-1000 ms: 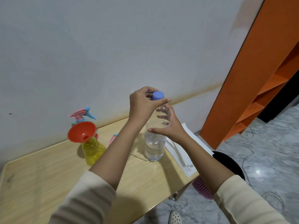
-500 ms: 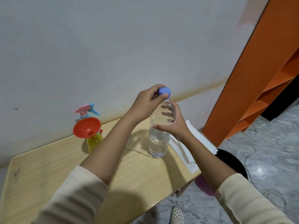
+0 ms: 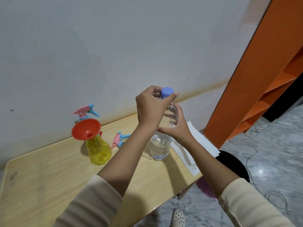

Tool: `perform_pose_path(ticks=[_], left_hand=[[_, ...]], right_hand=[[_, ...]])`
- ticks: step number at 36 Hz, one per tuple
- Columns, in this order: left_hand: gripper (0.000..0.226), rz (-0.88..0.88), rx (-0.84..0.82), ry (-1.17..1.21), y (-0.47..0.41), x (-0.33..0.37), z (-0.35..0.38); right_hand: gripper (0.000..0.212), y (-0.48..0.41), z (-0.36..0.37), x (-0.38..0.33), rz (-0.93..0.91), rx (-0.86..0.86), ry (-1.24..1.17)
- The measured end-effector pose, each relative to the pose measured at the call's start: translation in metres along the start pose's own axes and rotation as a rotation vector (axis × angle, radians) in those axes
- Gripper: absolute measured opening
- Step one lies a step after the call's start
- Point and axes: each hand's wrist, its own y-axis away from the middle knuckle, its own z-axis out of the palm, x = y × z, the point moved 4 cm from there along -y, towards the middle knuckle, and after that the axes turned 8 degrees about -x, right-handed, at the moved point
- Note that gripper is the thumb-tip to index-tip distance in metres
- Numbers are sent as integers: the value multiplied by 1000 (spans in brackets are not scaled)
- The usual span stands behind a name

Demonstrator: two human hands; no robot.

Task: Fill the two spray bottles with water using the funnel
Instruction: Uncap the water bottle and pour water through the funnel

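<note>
A clear water bottle (image 3: 159, 145), partly filled, stands upright on the wooden table (image 3: 41, 174). My right hand (image 3: 176, 128) grips its upper body. My left hand (image 3: 151, 106) is closed on its blue cap (image 3: 167, 92). To the left stands a yellow spray bottle (image 3: 98, 149) with a red funnel (image 3: 85, 129) tilted in its neck. Behind the funnel I see the pink and blue spray head (image 3: 86, 111) of a second bottle, whose body is hidden. A loose spray head (image 3: 119, 140) lies on the table between the yellow bottle and my left arm.
White papers (image 3: 198, 145) lie over the table's right edge. A black bin (image 3: 236, 164) and a pink basket (image 3: 205, 187) sit on the marble floor below. An orange shelf unit (image 3: 255, 66) stands at the right. The wall runs along the table's far side.
My left hand has turned on the blue cap, with the thumb now across its front. The view has shifted slightly; both hands stay on the bottle.
</note>
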Motion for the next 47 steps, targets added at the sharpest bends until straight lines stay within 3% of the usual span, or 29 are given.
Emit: perform_pose_path(ticks=[19,23,30,34,40,47], left_hand=[[43,65,-10,-16,-9,3,7],[33,84,-56,19,-11,2,8],[21,144,60,218,-7,-2,-21],[27,30,53,95,26,-69,-32],[34,-322,-150,-209,108,-198,-35],[29,-435,-175,-278,156,-254,-42]], right_hand=[[107,0,4,-7,-6,36,-3],[105,0,4,-5,8,35,21],[101,3,4,-9,6,28,-5],[98,4,6,-8,6,35,-12],[100,7,9,-2,30,30,-43],[106,18,8,14,46,5,-30]])
